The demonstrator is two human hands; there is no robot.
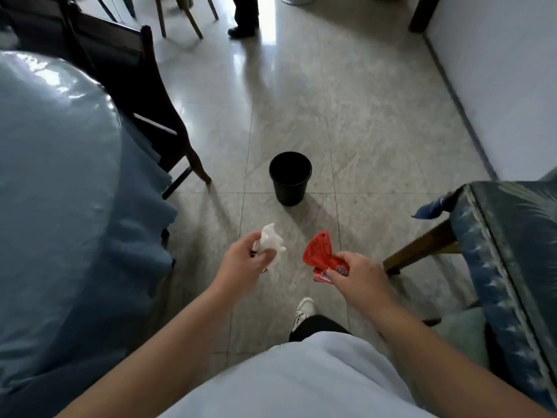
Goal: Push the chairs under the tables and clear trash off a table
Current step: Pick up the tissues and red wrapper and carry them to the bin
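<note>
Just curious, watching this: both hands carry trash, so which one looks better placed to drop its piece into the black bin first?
Probably the left hand: its crumpled white tissue shows closer to the round black plastic bin than the right hand with its red foil wrapper. The margin is small.

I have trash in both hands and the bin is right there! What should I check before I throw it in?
1. Left hand has a firm grip on the white crumpled tissue: ok.
2. Right hand pinches the red wrapper: ok.
3. Black bin stands upright with its mouth open: ok.
4. Hands are over the bin: not ok, it stands ahead of them on the floor, so step closer.
5. Floor between you and the bin is free of things to trip on: ok.
6. Room left inside the bin: cannot tell, the inside looks dark.
</note>
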